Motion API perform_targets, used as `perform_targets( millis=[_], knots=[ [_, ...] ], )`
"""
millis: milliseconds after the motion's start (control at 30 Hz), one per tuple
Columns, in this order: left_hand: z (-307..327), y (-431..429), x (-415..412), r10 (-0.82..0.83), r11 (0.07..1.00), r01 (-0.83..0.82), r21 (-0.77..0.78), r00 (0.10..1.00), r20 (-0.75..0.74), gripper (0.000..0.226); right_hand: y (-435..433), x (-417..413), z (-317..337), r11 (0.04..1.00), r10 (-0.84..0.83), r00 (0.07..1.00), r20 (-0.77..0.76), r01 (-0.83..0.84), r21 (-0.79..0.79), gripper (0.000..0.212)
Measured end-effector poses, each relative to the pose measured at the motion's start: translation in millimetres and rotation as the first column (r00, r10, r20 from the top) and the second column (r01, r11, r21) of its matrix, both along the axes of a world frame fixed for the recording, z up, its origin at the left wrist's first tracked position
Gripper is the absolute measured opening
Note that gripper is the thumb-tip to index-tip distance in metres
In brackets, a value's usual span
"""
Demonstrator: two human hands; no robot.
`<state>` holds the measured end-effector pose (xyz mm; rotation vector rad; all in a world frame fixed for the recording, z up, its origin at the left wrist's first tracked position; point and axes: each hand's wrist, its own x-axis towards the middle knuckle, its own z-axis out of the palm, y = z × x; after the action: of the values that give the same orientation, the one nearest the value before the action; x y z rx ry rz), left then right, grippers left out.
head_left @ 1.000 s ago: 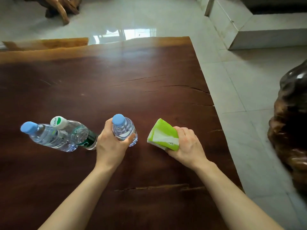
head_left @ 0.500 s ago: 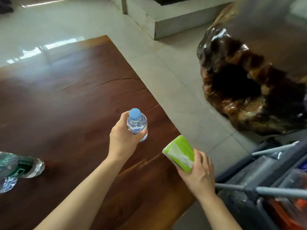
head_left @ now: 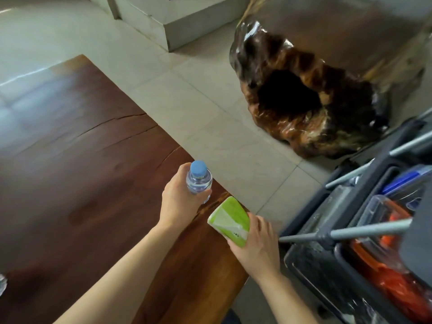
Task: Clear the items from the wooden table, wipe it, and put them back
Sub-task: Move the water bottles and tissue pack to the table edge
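Note:
My left hand grips a clear water bottle with a blue cap, held upright above the right edge of the dark wooden table. My right hand holds a green and white tissue pack just past the table's right edge. A sliver of another clear bottle shows at the far left edge of the frame, on the table.
A dark cart with grey metal bars stands at the right, holding clear bins with orange and blue contents. A hollow polished wood stump sits on the tiled floor beyond it. A grey stone step lies at the back.
My view has swung right, away from the bottles left on the table. Both hands have carried the bottle and the tissue pack to the table's right edge, nearer the cart.

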<state>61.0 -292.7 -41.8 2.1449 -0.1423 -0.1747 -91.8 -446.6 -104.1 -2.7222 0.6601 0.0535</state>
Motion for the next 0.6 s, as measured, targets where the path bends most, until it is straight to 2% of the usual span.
perform_targets(
  millis=[333,400,500,567,600],
  knots=[
    [-6,5,7,-0.025,1.000,0.026,0.013,0.998,-0.066,0.063,-8,8,-21,0.999,0.053,0.996,-0.067,-0.052,0.013,0.097],
    [-7,6,8,-0.044,0.998,0.047,0.035,0.996,-0.077,0.072,-11,9,-20,0.998,0.065,0.992,-0.104,-0.063,0.022,0.106],
    [-8,14,7,-0.075,0.992,0.087,0.090,0.989,-0.131,0.102,-15,12,-6,0.994,0.102,0.976,-0.193,-0.105,-0.004,0.131],
    [-6,29,1,-0.062,0.988,0.080,0.130,0.989,-0.137,0.109,-17,13,14,0.991,0.131,0.982,-0.136,-0.135,-0.018,0.132],
    [-4,39,-4,-0.048,0.985,0.067,0.158,0.991,-0.124,0.105,-17,12,26,0.987,0.155,0.984,-0.087,-0.158,-0.032,0.126]
  ],
)
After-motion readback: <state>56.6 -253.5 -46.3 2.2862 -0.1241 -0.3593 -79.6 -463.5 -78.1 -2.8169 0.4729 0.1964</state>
